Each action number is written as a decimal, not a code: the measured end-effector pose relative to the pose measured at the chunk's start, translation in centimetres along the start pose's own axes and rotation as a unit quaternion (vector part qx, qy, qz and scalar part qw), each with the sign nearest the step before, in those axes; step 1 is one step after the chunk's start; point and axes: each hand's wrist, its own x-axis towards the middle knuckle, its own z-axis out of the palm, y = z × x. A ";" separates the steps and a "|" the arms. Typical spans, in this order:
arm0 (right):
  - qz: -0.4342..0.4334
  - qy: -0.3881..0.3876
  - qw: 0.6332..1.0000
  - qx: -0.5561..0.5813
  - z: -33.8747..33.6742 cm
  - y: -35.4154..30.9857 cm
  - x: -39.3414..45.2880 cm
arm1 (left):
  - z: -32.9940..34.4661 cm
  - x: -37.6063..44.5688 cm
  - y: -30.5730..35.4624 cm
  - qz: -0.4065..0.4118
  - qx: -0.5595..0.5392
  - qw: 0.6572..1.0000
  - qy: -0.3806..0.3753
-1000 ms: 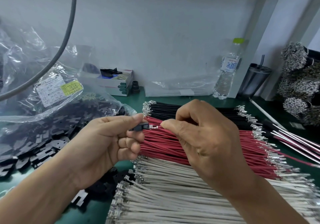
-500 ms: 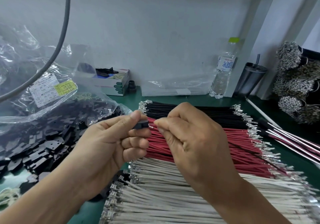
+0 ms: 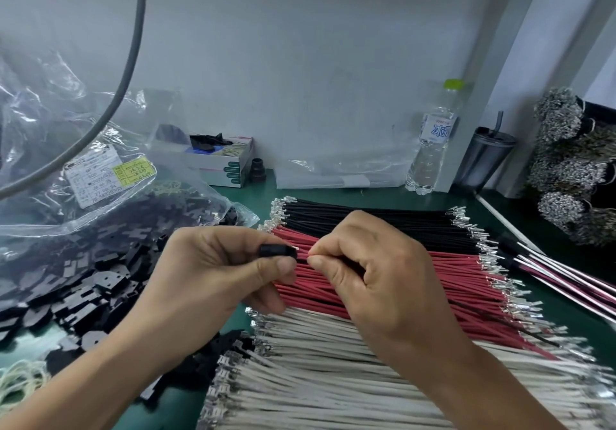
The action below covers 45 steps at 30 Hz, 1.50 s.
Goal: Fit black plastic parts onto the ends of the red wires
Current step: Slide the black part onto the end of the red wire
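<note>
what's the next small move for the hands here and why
Probably a short further push of the red wire by the right hand into the black plastic part pinched in the left hand. The wire's end sits right at the part's mouth with hardly any gap, so the two look lined up; whether the terminal is fully seated cannot be told.

My bench is evenly, softly lit from above, with only faint shadows under my hands. Glare streaks the plastic bag (image 3: pixel 50 136) at left (crinkled and shiny). Edges bow from the wide lens; the view is slightly soft throughout.
</note>
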 end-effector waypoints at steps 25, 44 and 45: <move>0.147 -0.148 0.972 0.107 -3.6 -3.4 0.0 | -0.7 0.9 -1.0 0.018 -0.019 0.999 0.039; 0.025 0.029 0.999 0.003 -1.9 -0.7 -1.0 | -0.7 0.9 -1.0 0.014 -0.032 0.999 -0.001; 0.001 0.029 0.999 -0.034 -2.0 -0.9 -0.9 | -0.8 0.8 -1.0 0.013 -0.032 0.999 -0.001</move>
